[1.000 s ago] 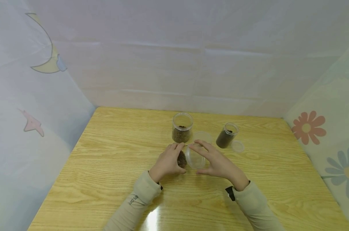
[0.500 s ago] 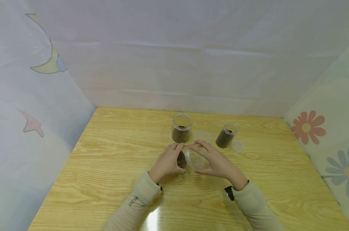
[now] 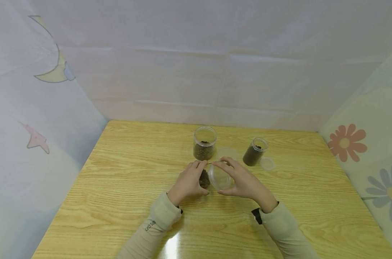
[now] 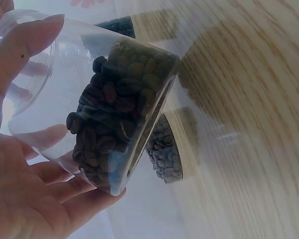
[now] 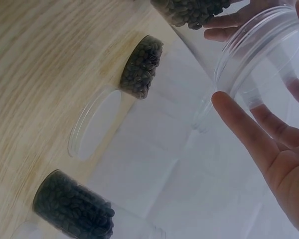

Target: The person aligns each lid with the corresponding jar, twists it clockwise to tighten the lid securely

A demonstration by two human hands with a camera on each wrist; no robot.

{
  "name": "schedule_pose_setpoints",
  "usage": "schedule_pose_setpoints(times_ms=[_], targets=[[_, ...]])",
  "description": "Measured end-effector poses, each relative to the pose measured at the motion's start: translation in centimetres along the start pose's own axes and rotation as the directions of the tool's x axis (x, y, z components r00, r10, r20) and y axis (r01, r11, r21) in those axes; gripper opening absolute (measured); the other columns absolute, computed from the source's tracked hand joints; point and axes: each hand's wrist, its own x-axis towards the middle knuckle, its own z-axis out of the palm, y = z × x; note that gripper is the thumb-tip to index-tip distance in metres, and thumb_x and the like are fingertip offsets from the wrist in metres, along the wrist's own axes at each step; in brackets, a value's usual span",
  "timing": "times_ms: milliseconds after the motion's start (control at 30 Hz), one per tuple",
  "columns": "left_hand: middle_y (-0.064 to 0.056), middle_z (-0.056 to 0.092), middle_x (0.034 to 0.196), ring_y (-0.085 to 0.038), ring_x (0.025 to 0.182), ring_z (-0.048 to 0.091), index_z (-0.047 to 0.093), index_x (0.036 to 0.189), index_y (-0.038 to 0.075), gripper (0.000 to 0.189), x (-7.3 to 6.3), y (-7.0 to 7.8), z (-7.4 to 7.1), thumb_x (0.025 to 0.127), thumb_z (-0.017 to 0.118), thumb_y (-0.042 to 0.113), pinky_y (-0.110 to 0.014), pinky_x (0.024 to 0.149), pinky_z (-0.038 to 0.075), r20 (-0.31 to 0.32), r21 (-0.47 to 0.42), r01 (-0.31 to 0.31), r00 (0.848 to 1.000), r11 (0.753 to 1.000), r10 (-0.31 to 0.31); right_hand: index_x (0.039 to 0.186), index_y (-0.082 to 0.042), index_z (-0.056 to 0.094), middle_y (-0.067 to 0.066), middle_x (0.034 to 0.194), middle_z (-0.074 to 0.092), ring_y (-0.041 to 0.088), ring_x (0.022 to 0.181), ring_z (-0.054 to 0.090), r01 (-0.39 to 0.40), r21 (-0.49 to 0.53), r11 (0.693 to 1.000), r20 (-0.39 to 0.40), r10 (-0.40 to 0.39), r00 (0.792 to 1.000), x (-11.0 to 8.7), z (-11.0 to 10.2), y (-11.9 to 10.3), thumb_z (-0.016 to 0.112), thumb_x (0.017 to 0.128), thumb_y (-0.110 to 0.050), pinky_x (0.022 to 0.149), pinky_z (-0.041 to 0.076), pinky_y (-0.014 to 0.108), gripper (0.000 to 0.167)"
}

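Clearly, my left hand point(image 3: 187, 181) grips the tilted jar point(image 4: 72, 82), its long axis pointing the rim point(image 5: 234, 50) into the curled fingers of my right hand point(image 3: 242, 180).

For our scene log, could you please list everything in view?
tilted jar: one, clear, front centre
standing jars: two, clear, back of table
beans: three portions, dark, in jars
lids: two, whitish, beside standing jars
table: one, yellow-brown, beneath
backdrop: one, pale, around table
printed moon: one, yellow, left
printed star: one, pink, left
printed flowers: two, red and blue, right
sleeves: two, beige, bottom
wristbands: two, black, at sleeve ends
left hand: one, round tilted jar
right hand: one, at its mouth
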Motion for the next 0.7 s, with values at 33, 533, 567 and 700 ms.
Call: schedule_pose_setpoints(times_ms=[33,533,567,700], targets=[[-0.012,0.043,0.13,-0.029,0.119,0.041,0.033,0.137,0.01,0.095,0.0,0.0,0.01,0.061,0.084,0.038,-0.042,0.08,0.049,0.003,0.0,0.003,1.0,1.0,-0.003,0.132,-0.013,0.045,0.013,0.124,0.045,0.029,0.105,0.05,-0.004,-0.001,1.0,0.001,0.004,1.0,0.01,0.01,0.0,0.084,0.063,-0.03,0.08,0.047,0.043,0.081],[-0.012,0.045,0.127,-0.029,0.117,0.043,0.035,0.136,0.01,0.095,-0.08,0.12,-0.06,0.06,0.085,0.037,-0.043,0.079,0.049,-0.012,0.008,0.008,1.0,1.0,-0.008,0.131,-0.012,0.046,0.012,0.118,0.047,0.017,0.067,0.052,-0.071,0.032,0.997,-0.004,0.071,0.997,0.15,0.11,-0.3,0.083,0.064,-0.033,0.057,0.045,0.023,0.08],[-0.012,0.045,0.127,-0.029,0.117,0.044,0.035,0.136,0.01,0.095,-0.09,0.14,-0.06,0.06,0.084,0.037,-0.042,0.079,0.049,-0.012,0.011,0.009,1.0,1.0,-0.009,0.131,-0.011,0.046,0.012,0.118,0.047,0.017,0.066,0.052,-0.074,0.035,0.997,-0.007,0.074,0.997,0.15,0.12,-0.32,0.083,0.063,-0.033,0.056,0.045,0.023,0.08],[-0.012,0.045,0.127,-0.028,0.117,0.044,0.034,0.136,0.01,0.094,-0.14,0.2,-0.04,0.061,0.084,0.038,-0.042,0.078,0.049,-0.015,0.013,0.011,1.0,1.0,-0.011,0.131,-0.009,0.046,0.014,0.117,0.047,0.016,0.064,0.05,-0.08,0.027,0.996,-0.009,0.08,0.997,0.13,0.07,-0.39,0.083,0.063,-0.033,0.055,0.044,0.023,0.081]])
